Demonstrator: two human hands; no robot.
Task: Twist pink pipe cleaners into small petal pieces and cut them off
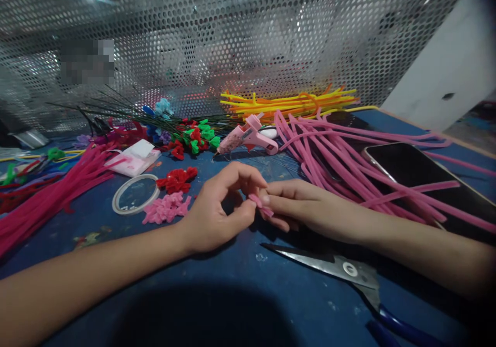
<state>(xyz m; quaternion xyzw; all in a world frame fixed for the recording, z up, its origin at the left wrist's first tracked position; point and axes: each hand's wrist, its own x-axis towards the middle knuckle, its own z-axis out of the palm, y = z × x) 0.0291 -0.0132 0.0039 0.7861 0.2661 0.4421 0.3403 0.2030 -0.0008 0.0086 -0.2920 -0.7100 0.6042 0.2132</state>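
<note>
Between both hands is a short, bent piece of pink pipe cleaner [266,211]. My left hand [220,207] pinches its left end with thumb and forefinger. From the other side, my right hand [294,202] grips the same piece, its thumb on top and the lower fingers curled beneath. Just left of my left hand lie a pile of small pink pipe-cleaner pieces [166,207] and a red pile [177,179]. Below my right hand rest scissors [349,269] with dark blue handles, blades pointing left.
Long pink pipe cleaners [329,145] lie at right, partly over a phone [403,161]. Behind the hands are a pink glue gun [248,136], yellow pipe cleaners [287,103] and green-and-red flowers [197,136]. A tape roll [115,202] and magenta pipe cleaners [58,197] lie left.
</note>
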